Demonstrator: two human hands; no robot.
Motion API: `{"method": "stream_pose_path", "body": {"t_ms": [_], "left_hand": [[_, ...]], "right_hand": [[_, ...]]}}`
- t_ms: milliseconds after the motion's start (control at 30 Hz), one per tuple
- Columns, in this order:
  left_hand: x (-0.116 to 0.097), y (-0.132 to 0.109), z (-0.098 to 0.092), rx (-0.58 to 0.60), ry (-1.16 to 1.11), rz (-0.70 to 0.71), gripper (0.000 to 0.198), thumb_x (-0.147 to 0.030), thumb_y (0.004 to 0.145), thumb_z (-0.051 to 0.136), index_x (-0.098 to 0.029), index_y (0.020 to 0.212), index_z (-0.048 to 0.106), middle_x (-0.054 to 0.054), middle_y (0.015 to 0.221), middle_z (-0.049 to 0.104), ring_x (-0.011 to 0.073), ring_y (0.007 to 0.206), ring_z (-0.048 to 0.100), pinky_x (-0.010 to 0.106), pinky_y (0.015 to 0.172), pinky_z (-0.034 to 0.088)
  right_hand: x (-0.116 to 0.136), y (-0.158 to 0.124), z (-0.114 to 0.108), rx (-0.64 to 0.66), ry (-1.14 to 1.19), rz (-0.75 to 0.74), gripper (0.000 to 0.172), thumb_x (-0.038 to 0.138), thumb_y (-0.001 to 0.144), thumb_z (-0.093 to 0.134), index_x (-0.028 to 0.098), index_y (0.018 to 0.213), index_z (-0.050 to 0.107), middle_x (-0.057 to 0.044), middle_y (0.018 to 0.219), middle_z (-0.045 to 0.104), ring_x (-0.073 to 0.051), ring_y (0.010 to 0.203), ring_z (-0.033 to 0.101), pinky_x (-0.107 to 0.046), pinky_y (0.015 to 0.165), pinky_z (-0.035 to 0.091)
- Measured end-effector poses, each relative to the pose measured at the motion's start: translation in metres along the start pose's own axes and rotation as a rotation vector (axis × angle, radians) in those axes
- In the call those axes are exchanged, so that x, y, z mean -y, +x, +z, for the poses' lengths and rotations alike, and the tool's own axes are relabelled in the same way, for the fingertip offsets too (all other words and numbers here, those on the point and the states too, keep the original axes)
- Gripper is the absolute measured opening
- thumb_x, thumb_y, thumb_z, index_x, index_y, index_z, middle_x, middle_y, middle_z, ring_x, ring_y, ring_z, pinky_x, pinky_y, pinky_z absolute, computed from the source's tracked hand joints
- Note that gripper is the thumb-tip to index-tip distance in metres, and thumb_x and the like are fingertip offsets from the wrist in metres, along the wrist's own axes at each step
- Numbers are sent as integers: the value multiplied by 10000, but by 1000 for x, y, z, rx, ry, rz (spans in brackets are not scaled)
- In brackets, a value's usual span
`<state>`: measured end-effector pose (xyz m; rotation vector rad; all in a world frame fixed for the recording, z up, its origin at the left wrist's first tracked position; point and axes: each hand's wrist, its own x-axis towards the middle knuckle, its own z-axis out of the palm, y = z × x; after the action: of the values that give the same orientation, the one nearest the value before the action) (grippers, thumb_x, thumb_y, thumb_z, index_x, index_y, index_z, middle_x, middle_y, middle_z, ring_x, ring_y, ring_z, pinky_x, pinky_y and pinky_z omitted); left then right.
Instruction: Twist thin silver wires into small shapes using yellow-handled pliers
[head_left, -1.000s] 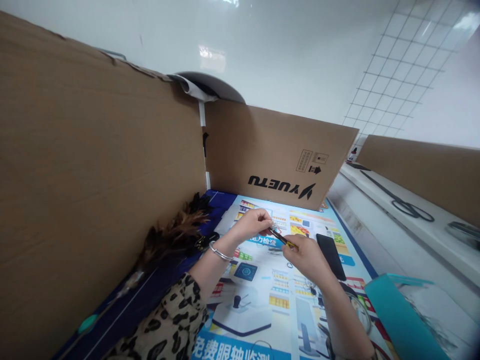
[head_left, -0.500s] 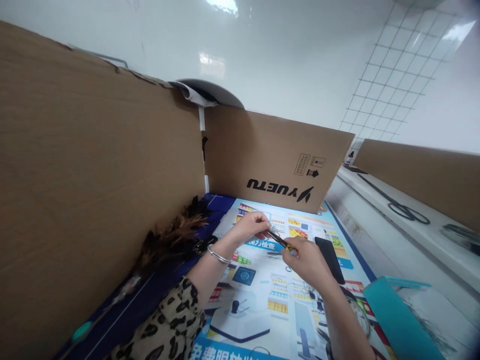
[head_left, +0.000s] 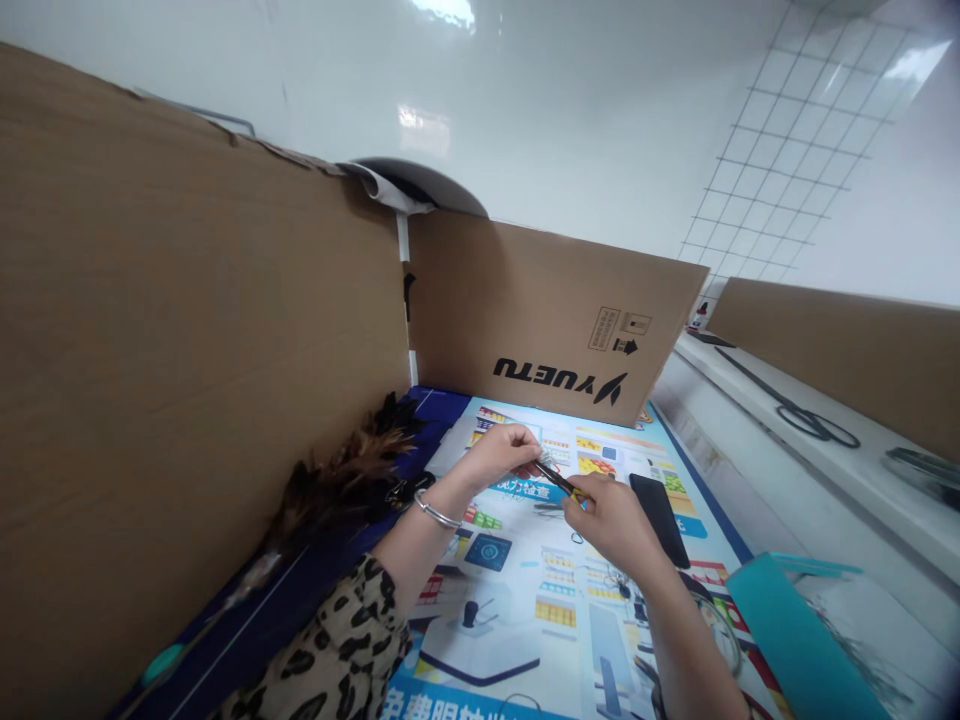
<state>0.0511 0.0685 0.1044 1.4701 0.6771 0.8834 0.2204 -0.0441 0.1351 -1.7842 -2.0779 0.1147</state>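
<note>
Over the far part of the printed table cover (head_left: 517,590), my two hands work close together. My left hand (head_left: 506,450), with a silver bangle on its wrist, pinches a small silvery, wiry piece (head_left: 547,459) too fine to make out. My right hand (head_left: 611,512) is closed round the yellow handles of dark-jawed pliers (head_left: 556,478). The tips of the pliers meet the wiry piece right at my left fingertips. Whether the jaws are closed on it is too small to tell.
Cardboard walls (head_left: 555,300) stand at the left and back. A feather duster (head_left: 345,465) lies along the left wall. Right of my hands lies a black phone (head_left: 658,520). A teal box (head_left: 802,640) sits at the right edge; scissors (head_left: 795,410) rest on a white ledge.
The pliers have turned very slightly at my left fingertips, and the wiry piece shows a little differently. Both hands stay almost in place.
</note>
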Motion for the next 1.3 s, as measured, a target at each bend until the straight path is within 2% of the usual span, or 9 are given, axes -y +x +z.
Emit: {"method": "stream_pose_path", "body": {"t_ms": [467, 700, 1300], "left_hand": [[9, 4, 1, -49, 63, 7, 126, -242, 752, 604, -128, 723, 559, 13, 583, 630, 122, 550, 640, 208, 510, 502], [18, 9, 3, -100, 127, 7, 124, -257, 752, 586, -139, 726, 561, 17, 594, 649, 128, 561, 647, 209, 507, 505], [13, 5, 4, -55, 54, 0, 142, -264, 756, 597, -131, 735, 552, 23, 591, 647, 121, 534, 637, 206, 504, 504]], "right_hand": [[1, 0, 4, 1, -55, 26, 152, 276, 795, 486, 198, 778, 614, -20, 731, 581, -140, 647, 505, -222, 559, 281], [8, -2, 7, -30, -164, 46, 179, 278, 801, 496, 194, 875, 636, -58, 830, 618, -176, 756, 564, -242, 617, 311], [9, -4, 4, -33, -146, 43, 116, 267, 791, 492, 194, 770, 580, -31, 766, 581, -146, 680, 525, -237, 570, 258]]}}
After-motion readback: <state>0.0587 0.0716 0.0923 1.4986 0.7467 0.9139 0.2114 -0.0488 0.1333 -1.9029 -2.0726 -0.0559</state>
